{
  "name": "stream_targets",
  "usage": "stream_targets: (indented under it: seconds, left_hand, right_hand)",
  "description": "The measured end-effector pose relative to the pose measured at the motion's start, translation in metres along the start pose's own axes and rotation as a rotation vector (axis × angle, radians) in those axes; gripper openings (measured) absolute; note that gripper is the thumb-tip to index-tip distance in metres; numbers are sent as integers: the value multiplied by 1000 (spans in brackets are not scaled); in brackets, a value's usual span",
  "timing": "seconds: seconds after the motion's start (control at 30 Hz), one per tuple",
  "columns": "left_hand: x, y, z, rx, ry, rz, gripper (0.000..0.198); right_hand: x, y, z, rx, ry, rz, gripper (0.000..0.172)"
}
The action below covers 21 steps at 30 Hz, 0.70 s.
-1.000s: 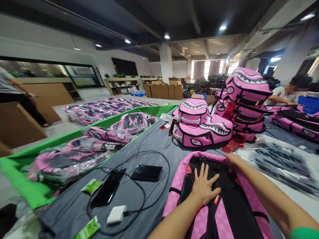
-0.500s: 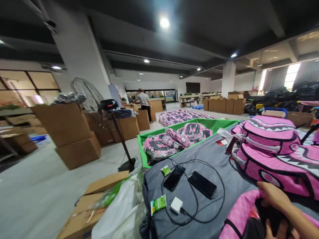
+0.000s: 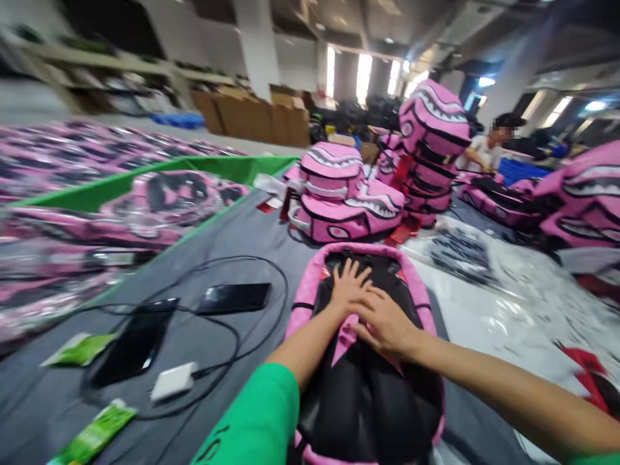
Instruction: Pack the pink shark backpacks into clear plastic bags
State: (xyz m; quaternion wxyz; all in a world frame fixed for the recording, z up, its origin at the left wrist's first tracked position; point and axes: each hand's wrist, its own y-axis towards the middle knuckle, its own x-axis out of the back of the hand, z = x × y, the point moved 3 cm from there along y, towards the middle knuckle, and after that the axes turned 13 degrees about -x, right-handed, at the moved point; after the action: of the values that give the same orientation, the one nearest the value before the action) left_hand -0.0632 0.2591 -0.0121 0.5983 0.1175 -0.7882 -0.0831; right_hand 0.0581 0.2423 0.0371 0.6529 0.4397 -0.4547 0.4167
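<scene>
A pink and black backpack [image 3: 358, 403] lies with its black back side up on the grey-covered table [image 3: 252, 361], straight in front of me. My left hand [image 3: 347, 287] rests on the upper part of that black side with its fingers spread. Partly overlapping it, my right hand [image 3: 387, 320] lies on the backpack with fingers stretched out, beside a pink flap at the middle. Behind it sit pink backpacks with a shark-tooth print [image 3: 346, 210].
Two phones [image 3: 235, 298], a cable, a white charger [image 3: 173, 381] and green packets [image 3: 99, 429] lie at left. A green-edged bin [image 3: 242, 166] holds wrapped backpacks. Clear plastic bags [image 3: 484, 265] cover the right side. A person [image 3: 484, 152] works beyond stacked backpacks [image 3: 431, 142].
My view has swung to the right. The backpack now lies flat with both hands on its back; earlier one hand held its edge while the other was at its black inner area.
</scene>
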Motion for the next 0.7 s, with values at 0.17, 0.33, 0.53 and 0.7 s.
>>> stream_targets:
  seconds: [0.17,0.33,0.53,0.7]
  left_hand:
    - [-2,-8,13,-34,-128,-49,53]
    - [39,-53,-16,-368,-273,22,44]
    - [22,-120,-66,-953,-389,397,37]
    - [-17,-115,-53,-704,-71,252,36]
  right_hand:
    - [-17,-46,21,-62,-80,-4,24]
    - [-64,-34,-12,-298,16,-10,26]
    - [-85,-25,-40,-500,494,-191,28]
    - [-53,-28,-59,-610,941,-340,44]
